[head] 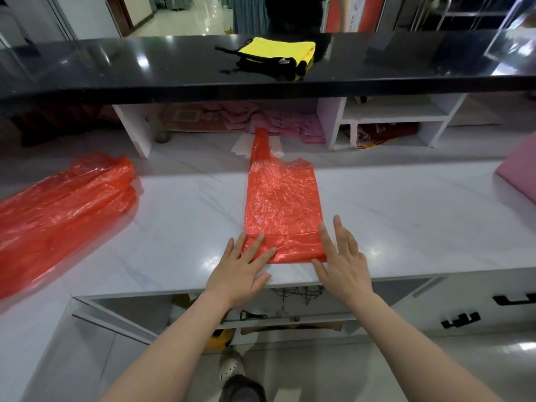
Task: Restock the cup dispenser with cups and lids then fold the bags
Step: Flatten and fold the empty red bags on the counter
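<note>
A red plastic bag [282,198] lies flat lengthwise on the white marble counter [406,216], its handle pointing away from me and its near end folded over into a narrow band. My left hand [240,268] rests flat with fingers spread on the left corner of that fold. My right hand [342,256] lies flat at the fold's right edge, fingers apart, holding nothing. A second red bag [61,210], crumpled and loosely bunched, lies on the counter at the far left. No cups, lids or dispenser are in view.
A black raised countertop [174,65] runs across the back with a yellow cloth [278,49] and black straps on it. Under it are white shelf dividers [133,126] and pink folded items [290,123]. A pink object [519,169] sits at the right edge. Open shelves with clutter lie below the counter.
</note>
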Available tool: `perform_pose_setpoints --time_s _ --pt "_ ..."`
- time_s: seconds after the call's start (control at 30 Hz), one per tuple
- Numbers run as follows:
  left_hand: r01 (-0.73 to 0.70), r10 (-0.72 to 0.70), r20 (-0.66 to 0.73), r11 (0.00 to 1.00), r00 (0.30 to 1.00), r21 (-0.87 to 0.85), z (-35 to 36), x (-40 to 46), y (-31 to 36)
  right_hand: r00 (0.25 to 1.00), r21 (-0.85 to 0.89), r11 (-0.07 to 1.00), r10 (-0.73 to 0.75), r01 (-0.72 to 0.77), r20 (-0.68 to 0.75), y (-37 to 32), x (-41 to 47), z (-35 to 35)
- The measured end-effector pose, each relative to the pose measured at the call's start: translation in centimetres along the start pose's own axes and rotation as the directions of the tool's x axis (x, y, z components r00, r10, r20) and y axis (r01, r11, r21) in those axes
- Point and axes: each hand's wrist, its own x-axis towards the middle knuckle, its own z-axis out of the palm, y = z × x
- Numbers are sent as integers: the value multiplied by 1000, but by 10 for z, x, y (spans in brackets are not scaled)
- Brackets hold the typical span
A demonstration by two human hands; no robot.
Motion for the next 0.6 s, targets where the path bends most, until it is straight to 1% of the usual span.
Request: perform_pose_setpoints --time_s 0.07,0.13,0.2,0.3,0.37,0.43,0.53,0.6 --pt "0 0 10 1000 1000 -10 0 0 -1 994 -74 993 -82 88 78 1 2 -1" --pt "-2 2 19 1000 1000 -32 1 1 -2 971 -144 973 -149 178 188 4 3 -3" --pt "2 0 24 998 1000 -59 1 2 -3 946 -120 968 -180 218 269 9 3 -6" --pt "7 -7 -3 997 1000 -79 3 1 -4 921 -80 965 -212 250 326 15 4 -14" --pt "2 -7 -49 995 999 -105 3 -4 -5 924 -51 967 -223 251 311 19 2 -17" --pt "-8 -8 -94 987 996 -163 3 -10 -6 940 1 972 -227 235 256 23 -4 -16" --pt "-52 15 -162 973 987 -225 1 -15 -7 971 182 969 -195 168 140 27 -12 -12" --pt "-66 7 -204 956 979 -286 1 -15 -8 984 317 940 -159 124 87 29 -15 -11"
